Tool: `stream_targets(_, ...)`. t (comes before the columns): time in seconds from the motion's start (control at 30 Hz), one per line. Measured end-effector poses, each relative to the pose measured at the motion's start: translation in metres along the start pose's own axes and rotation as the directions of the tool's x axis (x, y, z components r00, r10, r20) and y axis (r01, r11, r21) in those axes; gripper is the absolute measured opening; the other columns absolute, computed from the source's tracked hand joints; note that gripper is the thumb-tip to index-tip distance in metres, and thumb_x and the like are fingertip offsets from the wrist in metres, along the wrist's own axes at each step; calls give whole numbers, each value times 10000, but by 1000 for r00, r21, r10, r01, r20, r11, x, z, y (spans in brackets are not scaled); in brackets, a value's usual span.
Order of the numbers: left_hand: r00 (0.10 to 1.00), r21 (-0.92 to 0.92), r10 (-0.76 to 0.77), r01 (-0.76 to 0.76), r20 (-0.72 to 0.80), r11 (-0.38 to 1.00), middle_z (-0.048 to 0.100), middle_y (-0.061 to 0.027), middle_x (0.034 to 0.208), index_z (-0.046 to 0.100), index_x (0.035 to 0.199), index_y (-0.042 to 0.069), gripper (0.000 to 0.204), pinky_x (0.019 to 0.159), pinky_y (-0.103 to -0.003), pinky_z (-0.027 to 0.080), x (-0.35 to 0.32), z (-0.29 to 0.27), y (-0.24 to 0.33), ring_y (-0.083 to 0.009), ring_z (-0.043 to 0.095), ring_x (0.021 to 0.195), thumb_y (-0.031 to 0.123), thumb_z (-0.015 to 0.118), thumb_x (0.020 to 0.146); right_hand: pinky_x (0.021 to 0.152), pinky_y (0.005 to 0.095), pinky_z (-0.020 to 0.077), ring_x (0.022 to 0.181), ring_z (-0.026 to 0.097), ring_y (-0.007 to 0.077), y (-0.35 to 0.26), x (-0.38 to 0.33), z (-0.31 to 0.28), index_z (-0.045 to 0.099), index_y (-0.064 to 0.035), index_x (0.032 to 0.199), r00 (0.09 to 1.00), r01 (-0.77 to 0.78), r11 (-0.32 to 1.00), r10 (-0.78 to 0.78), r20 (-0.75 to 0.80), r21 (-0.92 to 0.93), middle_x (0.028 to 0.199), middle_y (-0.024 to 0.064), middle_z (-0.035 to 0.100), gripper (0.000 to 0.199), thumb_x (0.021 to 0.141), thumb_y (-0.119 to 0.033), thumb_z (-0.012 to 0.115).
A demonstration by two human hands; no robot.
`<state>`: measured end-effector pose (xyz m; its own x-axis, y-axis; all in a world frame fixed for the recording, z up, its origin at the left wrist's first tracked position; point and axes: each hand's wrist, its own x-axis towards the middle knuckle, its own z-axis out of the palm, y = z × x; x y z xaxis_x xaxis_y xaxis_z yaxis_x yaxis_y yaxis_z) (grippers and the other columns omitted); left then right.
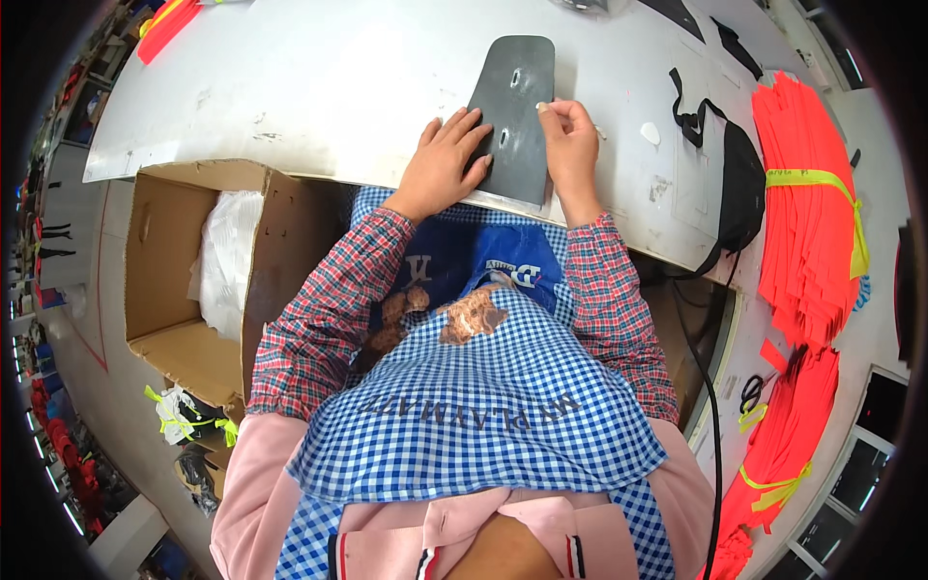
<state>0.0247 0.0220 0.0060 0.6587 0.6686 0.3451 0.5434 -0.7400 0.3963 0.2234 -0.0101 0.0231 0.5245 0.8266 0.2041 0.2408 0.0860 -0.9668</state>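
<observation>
A dark grey flat panel, rounded at its far end and pierced by two small slots with whitish marks round them, lies on the white table in front of me. My left hand rests over its left edge, fingers stretched out and pressing flat. At the panel's right edge is my right hand, thumb and forefinger pinched together and the other fingers curled. A small pale tip shows beside its knuckles, but what the pinch holds is too hidden to name.
Bundled red-orange strips hang at the right, tied with yellow bands. A black strapped piece and a small white scrap lie nearer. An open cardboard box stands left below the table edge. Black-handled scissors are at lower right.
</observation>
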Motion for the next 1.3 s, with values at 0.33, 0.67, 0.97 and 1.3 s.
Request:
stream_targets(0.33,947,-481,-229,97,-224,871,568,-194,1341,566,1274,9,391,1076,-401,409,-2,-10,-2,-365,494,1302,157,612,915,686,291,471,734,565,112,18,3,-11,660,-13,877,999,-23,996,25,23,-85,765,25,645,193,875,-202,697)
stream_targets(0.67,990,-290,-103,125,93,949,645,-172,1021,691,1038,-8,302,879,-389,498,5,-28,30,-345,595,983,166,747,797,774,251,461,853,560,99,0,-13,-61,650,-29,953,951,-247,829,306,-38,501,902,13,634,170,913,-194,663)
stream_targets(0.97,961,-264,-124,189,246,946,681,-190,888,710,949,-23,177,746,-370,529,28,-19,13,-326,667,793,100,685,824,992,578,475,951,659,192,-17,-54,-56,632,-33,1034,802,-597,36,22,596,802,982,67,686,154,942,-151,599)
stream_targets(1.3,984,-233,-121,150,133,961,700,-207,823,735,897,-9,146,722,-377,554,26,-22,14,-340,694,758,81,641,829,998,443,486,998,646,179,-17,-69,-32,626,-45,1062,787,-612,336,349,509,716,1083,84,677,180,967,-186,565)
